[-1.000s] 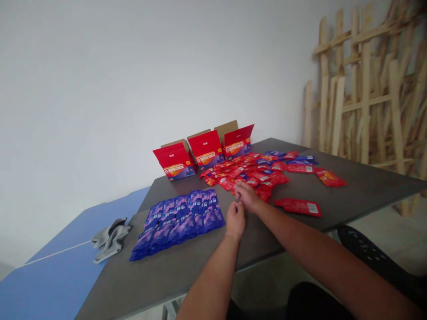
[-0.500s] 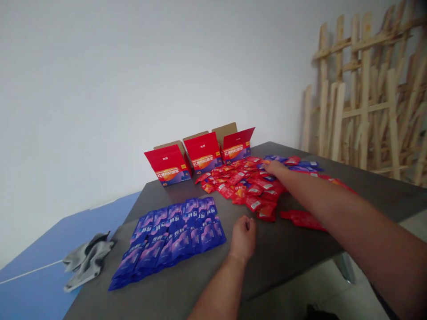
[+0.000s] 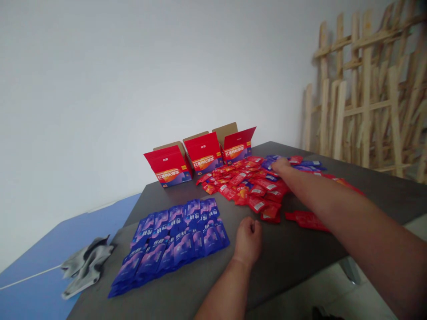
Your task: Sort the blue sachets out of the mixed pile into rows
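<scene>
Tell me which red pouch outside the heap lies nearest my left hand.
The lone red pouch partly hidden by your right forearm; other stray red pouches lie beyond that arm.

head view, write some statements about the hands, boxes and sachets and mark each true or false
1. Three red cardboard boxes stand with flaps raised. True.
2. The left hand is spread flat. False: it is curled into a fist.
3. The right hand is at the loose pile of red and blue plastic sachets. True.
4. The neatly overlapped blue plastic sachets lie right of that pile in view. False: they lie left of it.
</scene>
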`<state>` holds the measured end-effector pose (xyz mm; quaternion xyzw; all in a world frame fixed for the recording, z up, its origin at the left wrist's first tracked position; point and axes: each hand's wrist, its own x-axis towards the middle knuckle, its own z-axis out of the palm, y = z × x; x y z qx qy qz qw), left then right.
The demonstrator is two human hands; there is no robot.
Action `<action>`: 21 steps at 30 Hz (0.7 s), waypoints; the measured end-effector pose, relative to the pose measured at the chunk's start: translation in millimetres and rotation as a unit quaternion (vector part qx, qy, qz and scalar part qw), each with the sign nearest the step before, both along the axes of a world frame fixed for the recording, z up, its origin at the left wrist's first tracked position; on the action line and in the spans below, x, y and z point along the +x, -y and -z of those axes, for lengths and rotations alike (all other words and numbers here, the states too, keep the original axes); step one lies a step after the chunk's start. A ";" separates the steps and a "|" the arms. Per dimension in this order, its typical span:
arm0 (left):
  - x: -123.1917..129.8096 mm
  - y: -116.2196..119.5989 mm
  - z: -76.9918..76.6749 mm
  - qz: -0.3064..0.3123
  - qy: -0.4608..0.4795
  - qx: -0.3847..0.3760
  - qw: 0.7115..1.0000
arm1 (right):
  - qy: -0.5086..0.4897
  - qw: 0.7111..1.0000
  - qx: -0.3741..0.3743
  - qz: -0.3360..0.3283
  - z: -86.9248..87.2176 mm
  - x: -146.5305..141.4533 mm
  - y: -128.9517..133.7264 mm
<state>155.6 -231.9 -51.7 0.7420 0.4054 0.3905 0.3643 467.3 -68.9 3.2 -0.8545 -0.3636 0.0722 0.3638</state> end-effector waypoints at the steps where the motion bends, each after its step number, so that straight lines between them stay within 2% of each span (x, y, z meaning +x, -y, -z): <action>1: 0.0 -0.2 -0.7 0.000 0.001 -0.002 1.000 | -0.017 1.000 0.007 0.016 -4.4 -0.3 4.4; 3: 0.0 -0.9 -1.8 -0.004 0.013 -0.012 1.000 | -0.058 0.997 0.031 0.039 -14.5 -2.4 13.4; 5: 0.0 -2.3 -1.8 -0.015 0.040 -0.022 0.999 | -0.098 0.992 0.071 0.031 -25.4 -7.5 23.2; 8: 0.5 -5.5 0.7 -0.021 0.090 -0.046 0.995 | -0.158 0.978 0.139 -0.018 -38.3 -23.5 42.9; 10: 1.1 -7.4 2.7 -0.003 0.118 -0.081 0.990 | -0.202 0.959 0.186 -0.067 -41.2 -41.2 61.6; 12: 1.6 -8.2 3.1 0.024 0.148 -0.114 0.982 | -0.255 0.930 0.229 -0.134 -37.9 -64.0 84.8; 13: 1.6 -8.2 2.4 0.036 0.166 -0.124 0.978 | -0.305 0.898 0.252 -0.193 -34.0 -76.7 97.6; 14: 1.3 -8.0 1.2 0.045 0.185 -0.130 0.973 | -0.345 0.867 0.256 -0.252 -28.8 -89.7 110.8; 16: 0.1 -7.3 -2.1 0.055 0.222 -0.141 0.963 | -0.382 0.830 0.237 -0.331 -16.4 -114.8 136.5; 18: -1.7 -7.1 -5.2 0.047 0.257 -0.153 0.953 | -0.375 0.820 0.200 -0.382 -3.8 -135.6 158.5; 21: -3.6 -7.8 -7.8 0.018 0.301 -0.162 0.940 | -0.317 0.828 0.130 -0.443 7.8 -151.2 177.6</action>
